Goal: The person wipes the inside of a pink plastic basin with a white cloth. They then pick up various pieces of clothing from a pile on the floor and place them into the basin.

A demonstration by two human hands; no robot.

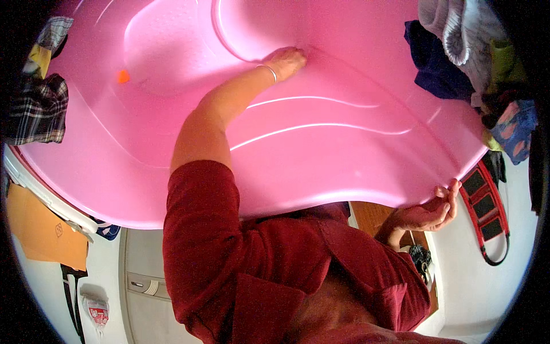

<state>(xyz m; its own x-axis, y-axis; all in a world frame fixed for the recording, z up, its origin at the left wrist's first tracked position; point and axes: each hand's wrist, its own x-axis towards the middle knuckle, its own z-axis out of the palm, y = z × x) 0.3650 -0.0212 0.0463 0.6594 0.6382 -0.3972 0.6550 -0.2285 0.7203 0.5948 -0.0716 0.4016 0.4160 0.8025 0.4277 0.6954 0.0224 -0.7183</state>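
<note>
A large pink plastic bathtub fills the view before me, with moulded ridges and a raised seat-like part inside. My left hand reaches deep into it and rests against the inner surface, fingers curled down and partly hidden; whether it holds anything does not show. A silver bangle circles that wrist. At the near right edge, my right hand is at the tub's rim, its fingertips touching the edge from outside. An orange plug-like piece sits in the left part of the tub.
Clothes hang over the right side, and a plaid cloth over the left. A red-and-black strap lies beyond the rim at right. Lower left are a cardboard box, a plastic bag and a pale door.
</note>
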